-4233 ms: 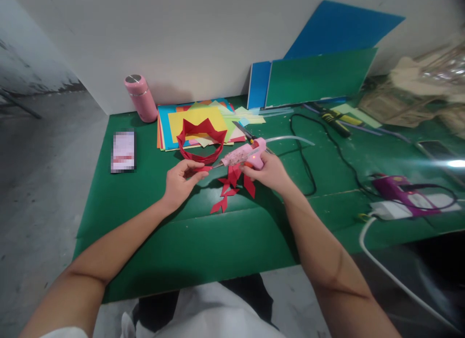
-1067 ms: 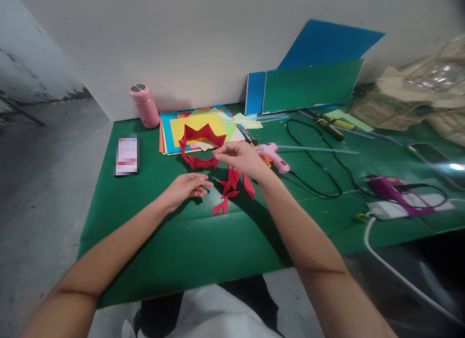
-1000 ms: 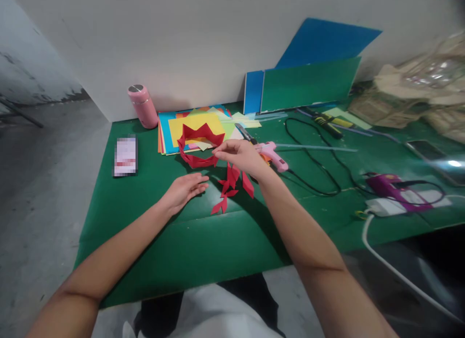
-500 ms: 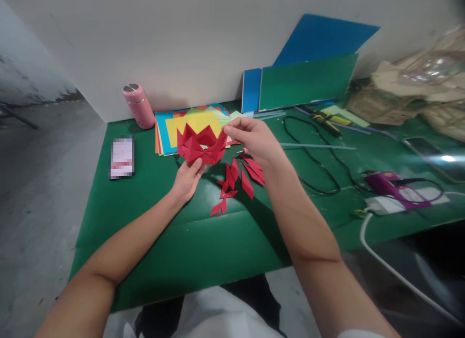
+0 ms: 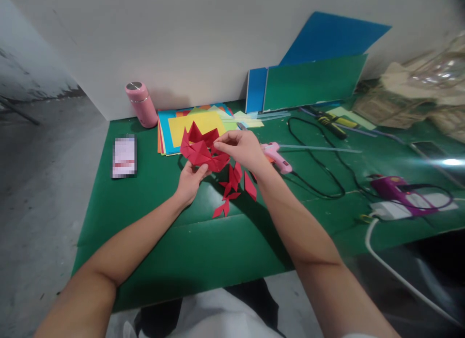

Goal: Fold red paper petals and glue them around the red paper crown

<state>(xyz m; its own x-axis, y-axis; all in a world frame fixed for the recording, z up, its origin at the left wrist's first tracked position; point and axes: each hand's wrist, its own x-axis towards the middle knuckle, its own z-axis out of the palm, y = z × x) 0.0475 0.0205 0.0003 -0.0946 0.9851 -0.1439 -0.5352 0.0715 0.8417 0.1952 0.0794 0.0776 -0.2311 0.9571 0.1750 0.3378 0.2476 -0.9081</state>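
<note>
A red folded-paper ring (image 5: 199, 153) with pointed tips is held above the table, tilted so its hollow middle shows. My left hand (image 5: 191, 183) grips it from below, thumb on the near side. My right hand (image 5: 241, 146) is closed in a pinch at the ring's right rim, and its fingers partly cover that side. Below lie several loose red folded-paper pieces (image 5: 232, 178), some hidden behind my right wrist. A pink glue gun (image 5: 278, 158) rests just right of my right hand.
Coloured paper sheets (image 5: 174, 127) lie behind the ring. A pink bottle (image 5: 141, 105) and a blurred-out flat object (image 5: 124, 156) are at left. Green and blue boards (image 5: 316, 81) lean on the wall. Right are a black cord (image 5: 319, 195), a purple device (image 5: 390, 188) and paper bundles (image 5: 378, 105).
My right hand has moved slightly down and left, from the ring's raised right tip to nearer its opening. The ring has turned and tilted a little. The glue gun now shows beside my hand.
</note>
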